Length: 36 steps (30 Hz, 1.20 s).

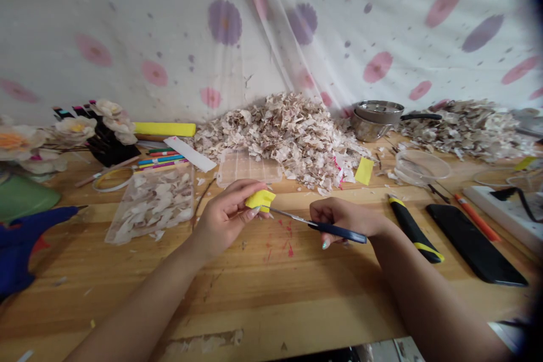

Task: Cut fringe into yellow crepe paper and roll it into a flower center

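Note:
My left hand point(227, 212) is closed in a pinch on a small yellow foam piece point(261, 199) just above the wooden table point(271, 294). My right hand point(341, 219) grips blue-handled scissors point(316, 223), whose thin blades point left and meet the lower edge of the yellow piece. Both hands hover near the table's middle, in front of a big heap of pale paper scraps point(284, 133).
A clear bag of scraps point(150, 203), coloured pens point(163, 158), a yellow bar point(165, 129) and artificial flowers point(89, 124) lie left. A blue glue gun point(29, 232) sits far left. A utility knife point(413, 232), black phone point(473, 246), orange pen point(477, 218), metal pots point(375, 116) and clear dish point(422, 165) lie right.

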### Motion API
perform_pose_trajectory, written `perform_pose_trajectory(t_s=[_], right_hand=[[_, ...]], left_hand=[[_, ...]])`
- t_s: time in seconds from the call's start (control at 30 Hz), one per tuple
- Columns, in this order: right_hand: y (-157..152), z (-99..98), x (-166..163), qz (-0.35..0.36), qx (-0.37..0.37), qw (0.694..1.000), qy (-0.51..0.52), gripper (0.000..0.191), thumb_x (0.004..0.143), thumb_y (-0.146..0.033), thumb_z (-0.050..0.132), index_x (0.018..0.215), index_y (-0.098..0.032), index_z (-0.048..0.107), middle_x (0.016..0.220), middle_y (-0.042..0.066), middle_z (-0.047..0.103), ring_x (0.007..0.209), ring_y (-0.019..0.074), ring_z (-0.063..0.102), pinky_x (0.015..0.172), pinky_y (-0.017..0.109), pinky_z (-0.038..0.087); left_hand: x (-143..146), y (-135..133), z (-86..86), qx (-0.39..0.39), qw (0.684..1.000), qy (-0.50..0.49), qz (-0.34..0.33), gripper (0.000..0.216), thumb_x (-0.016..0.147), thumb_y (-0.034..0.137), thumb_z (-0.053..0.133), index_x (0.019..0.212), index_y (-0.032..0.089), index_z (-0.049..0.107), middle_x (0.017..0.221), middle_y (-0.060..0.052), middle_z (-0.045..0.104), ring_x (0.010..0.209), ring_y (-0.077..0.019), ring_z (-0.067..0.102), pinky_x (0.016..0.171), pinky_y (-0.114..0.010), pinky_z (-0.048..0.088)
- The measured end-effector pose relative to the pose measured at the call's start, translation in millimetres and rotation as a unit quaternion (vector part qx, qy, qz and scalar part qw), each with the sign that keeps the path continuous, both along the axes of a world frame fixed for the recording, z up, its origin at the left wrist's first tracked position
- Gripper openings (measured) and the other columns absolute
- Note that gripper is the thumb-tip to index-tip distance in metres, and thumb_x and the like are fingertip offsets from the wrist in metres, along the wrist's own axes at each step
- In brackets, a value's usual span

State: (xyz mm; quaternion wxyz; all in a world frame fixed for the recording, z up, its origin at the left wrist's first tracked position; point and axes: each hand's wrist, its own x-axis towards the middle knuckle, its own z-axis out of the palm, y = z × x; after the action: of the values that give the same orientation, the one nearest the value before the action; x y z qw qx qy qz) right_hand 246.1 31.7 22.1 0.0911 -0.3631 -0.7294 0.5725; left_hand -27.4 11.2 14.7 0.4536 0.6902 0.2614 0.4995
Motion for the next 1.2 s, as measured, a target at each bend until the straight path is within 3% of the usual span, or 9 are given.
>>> perform_pose_trajectory(t_s=[0.2, 0.3, 0.4, 0.47, 0.63, 0.73, 0.9, 1.07, 1.2], right_hand=[[2.2, 3.7, 6.7, -0.022, 0.010, 1.000, 0.014, 0.044, 0.059, -0.042, 0.080, 0.067, -0.016, 0.046, 0.053, -0.008, 0.043, 0.045, 0.0042, 0.039, 0.038, 0.016, 0.025], [2.9, 1.7, 4.9, -0.107, 0.003, 0.989, 0.106, 0.046, 0.060, -0.046, 0.079, 0.072, -0.018, 0.044, 0.052, -0.008, 0.046, 0.040, 0.0044, 0.040, 0.037, 0.016, 0.028], [1.2, -4.3, -9.1, -0.219, 0.032, 0.948, 0.228, 0.048, 0.063, -0.049, 0.076, 0.077, -0.020, 0.040, 0.051, -0.007, 0.051, 0.040, 0.0066, 0.045, 0.038, 0.018, 0.033], [-1.9, -9.9, -23.1, -0.253, 0.035, 0.935, 0.247, 0.046, 0.066, -0.046, 0.075, 0.078, -0.021, 0.039, 0.056, -0.004, 0.057, 0.041, 0.0073, 0.048, 0.039, 0.019, 0.035], [-13.2, -25.0, -52.1, -0.241, 0.019, 0.926, 0.290, 0.051, 0.057, -0.039, 0.083, 0.079, -0.021, 0.041, 0.068, -0.003, 0.058, 0.053, 0.0077, 0.051, 0.047, 0.020, 0.040], [-18.1, -30.5, -57.1, -0.254, 0.081, 0.922, 0.281, 0.045, 0.061, -0.036, 0.081, 0.079, -0.021, 0.042, 0.067, -0.005, 0.053, 0.056, 0.0084, 0.050, 0.053, 0.021, 0.041], [-20.8, -31.0, -52.0, -0.269, 0.202, 0.907, 0.254, 0.039, 0.068, -0.032, 0.077, 0.079, -0.021, 0.041, 0.069, -0.003, 0.053, 0.061, 0.0110, 0.051, 0.058, 0.025, 0.041], [-22.2, -30.0, -50.3, -0.288, 0.241, 0.895, 0.240, 0.039, 0.067, -0.030, 0.078, 0.080, -0.022, 0.043, 0.074, -0.001, 0.057, 0.063, 0.0125, 0.053, 0.059, 0.027, 0.043], [-21.6, -29.3, -53.5, -0.261, 0.150, 0.910, 0.286, 0.038, 0.069, -0.029, 0.077, 0.082, -0.021, 0.042, 0.079, 0.001, 0.062, 0.067, 0.0127, 0.058, 0.061, 0.026, 0.045]], left_hand=[[-0.6, 1.6, -0.3, -0.019, 1.000, -0.022, 0.010, 0.034, 0.084, 0.015, 0.060, 0.117, 0.024, 0.063, 0.120, -0.008, 0.054, 0.088, -0.0178, 0.064, 0.076, -0.035, 0.061], [-0.1, 1.0, 0.3, -0.035, 0.998, -0.042, 0.014, 0.034, 0.083, 0.016, 0.062, 0.116, 0.024, 0.063, 0.120, -0.008, 0.055, 0.078, -0.0152, 0.067, 0.077, -0.034, 0.060], [5.2, -3.9, -0.7, -0.065, 0.997, -0.045, -0.003, 0.034, 0.082, 0.019, 0.064, 0.116, 0.022, 0.063, 0.119, -0.010, 0.057, 0.077, -0.0156, 0.067, 0.076, -0.034, 0.060], [11.8, -9.2, -3.5, -0.100, 0.994, -0.037, -0.022, 0.034, 0.082, 0.021, 0.064, 0.117, 0.021, 0.063, 0.120, -0.011, 0.057, 0.077, -0.0158, 0.067, 0.075, -0.034, 0.060], [27.5, -20.3, -15.3, -0.152, 0.986, -0.024, -0.058, 0.036, 0.082, 0.029, 0.064, 0.116, 0.017, 0.062, 0.124, -0.014, 0.054, 0.086, -0.0203, 0.067, 0.075, -0.034, 0.059], [29.5, -21.2, -21.0, -0.186, 0.979, -0.023, -0.076, 0.042, 0.082, 0.030, 0.064, 0.120, 0.017, 0.054, 0.120, -0.014, 0.057, 0.084, -0.0195, 0.068, 0.076, -0.033, 0.057], [26.9, -16.5, -22.6, -0.218, 0.973, -0.068, -0.030, 0.050, 0.080, 0.032, 0.067, 0.125, 0.023, 0.047, 0.123, -0.010, 0.052, 0.078, -0.0159, 0.068, 0.072, -0.029, 0.053], [29.4, -13.5, -22.8, -0.275, 0.961, -0.027, -0.032, 0.033, 0.076, 0.041, 0.068, 0.095, 0.015, 0.061, 0.080, -0.002, 0.062, 0.061, -0.0121, 0.061, 0.059, -0.026, 0.048], [30.5, -14.2, -22.9, -0.270, 0.962, 0.006, -0.026, 0.030, 0.073, 0.042, 0.071, 0.080, 0.014, 0.061, 0.068, 0.001, 0.059, 0.059, -0.0109, 0.055, 0.060, -0.025, 0.046]])
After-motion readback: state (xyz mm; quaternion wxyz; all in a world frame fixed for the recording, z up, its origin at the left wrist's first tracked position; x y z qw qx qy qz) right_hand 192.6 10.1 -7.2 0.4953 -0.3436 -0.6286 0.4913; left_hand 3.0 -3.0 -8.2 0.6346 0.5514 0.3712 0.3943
